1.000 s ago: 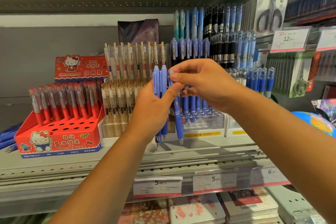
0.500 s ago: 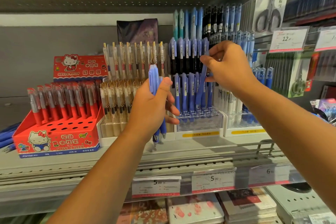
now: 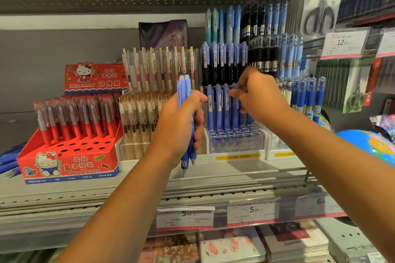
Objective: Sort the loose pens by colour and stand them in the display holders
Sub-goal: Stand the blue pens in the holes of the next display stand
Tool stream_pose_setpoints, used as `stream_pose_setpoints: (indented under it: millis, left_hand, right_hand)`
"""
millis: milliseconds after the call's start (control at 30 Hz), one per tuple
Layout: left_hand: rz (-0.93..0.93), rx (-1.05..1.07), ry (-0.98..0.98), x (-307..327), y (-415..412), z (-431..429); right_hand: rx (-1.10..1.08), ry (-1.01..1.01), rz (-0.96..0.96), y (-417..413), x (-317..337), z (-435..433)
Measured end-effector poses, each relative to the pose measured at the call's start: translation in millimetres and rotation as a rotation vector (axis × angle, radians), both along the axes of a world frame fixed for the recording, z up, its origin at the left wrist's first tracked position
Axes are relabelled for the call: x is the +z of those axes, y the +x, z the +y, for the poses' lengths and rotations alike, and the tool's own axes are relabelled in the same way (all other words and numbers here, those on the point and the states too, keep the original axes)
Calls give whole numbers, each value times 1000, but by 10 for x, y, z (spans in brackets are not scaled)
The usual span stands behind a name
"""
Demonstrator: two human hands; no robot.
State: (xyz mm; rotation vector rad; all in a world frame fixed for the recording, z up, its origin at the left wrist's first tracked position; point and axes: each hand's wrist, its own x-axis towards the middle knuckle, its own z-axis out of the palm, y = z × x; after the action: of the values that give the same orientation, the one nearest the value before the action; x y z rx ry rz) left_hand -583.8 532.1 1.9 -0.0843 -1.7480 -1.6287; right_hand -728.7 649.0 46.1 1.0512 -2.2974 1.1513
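My left hand (image 3: 179, 124) grips a small bundle of blue pens (image 3: 183, 87) upright, tips down, in front of the shelf. My right hand (image 3: 258, 94) pinches the top of one blue pen (image 3: 235, 100) that stands in the clear tiered holder (image 3: 237, 143), beside a row of other blue pens (image 3: 218, 104). Behind that row stand pens with black barrels and blue caps (image 3: 222, 64).
A red Hello Kitty box (image 3: 68, 160) with red pens sits at left, then a holder of clear gold-clipped pens (image 3: 145, 111). More blue pens (image 3: 305, 94) stand at right near a globe (image 3: 372, 145). Price tags (image 3: 252, 211) line the shelf edge; loose blue pens (image 3: 8, 162) lie far left.
My right hand drew one blue pen from the left hand's bundle, carried it right to the clear holder, then lowered it into the front row. The left hand stayed put.
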Motion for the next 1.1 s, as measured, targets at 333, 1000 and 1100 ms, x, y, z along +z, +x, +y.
stream_pose_setpoints:
  millis: [333,1000,1100]
  left_hand:
    - [-20,-14,-35,17,-12,29]
    - [57,-64,-65,20,-1,67]
    - [52,-61,-18,6,-16,53]
  right_hand:
    - [-197,257,257,77,-13,44]
    - [606,-314,-412,501,3,-14]
    - [594,-344,-379,481,18,5]
